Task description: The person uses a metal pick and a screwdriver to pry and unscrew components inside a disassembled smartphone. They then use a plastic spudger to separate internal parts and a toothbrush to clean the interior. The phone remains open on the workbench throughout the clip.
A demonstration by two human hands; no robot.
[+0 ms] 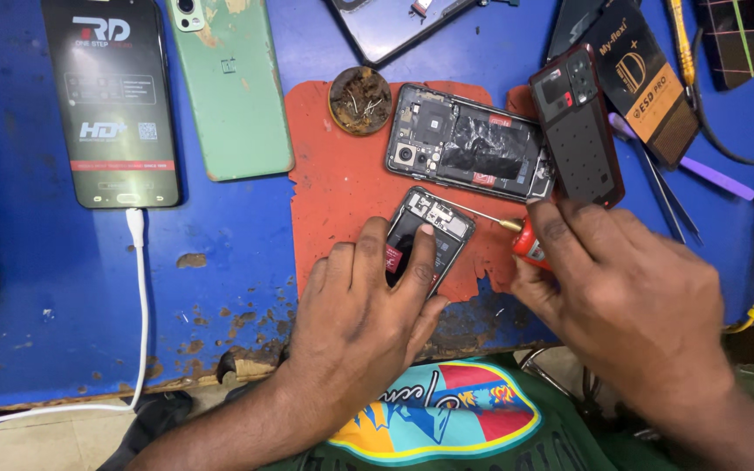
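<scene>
The opened phone (429,234) lies on the red mat (342,183), just ahead of me, long axis tilted up to the right. My left hand (364,305) presses it flat, fingers spread. My right hand (630,279) pinches a screwdriver (517,234), tip at the phone's top edge. A second opened phone (469,139) lies beyond, a back cover (578,126) beside it, on the blue tabletop (89,288).

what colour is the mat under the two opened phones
Orange-red, worn at the edges; the mat shows best in the head view, lying on the blue workbench.
</scene>
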